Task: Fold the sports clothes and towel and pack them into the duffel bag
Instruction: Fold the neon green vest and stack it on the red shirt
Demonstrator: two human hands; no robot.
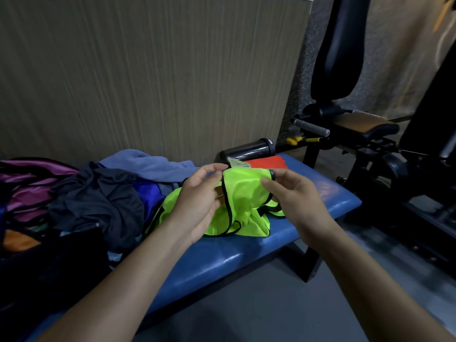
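Head view: my left hand (197,203) and right hand (293,201) pinch the neon vest (243,201), bunched over the blue bench (222,255). Slippery mesh may slip out, unfolded. Duffel bag (29,257) sits at bench's left end.

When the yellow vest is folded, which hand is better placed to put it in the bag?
Probably the left hand. The duffel bag lies at the left end of the bench, on that hand's side; the right hand would have to cross over the vest and the dark clothes.
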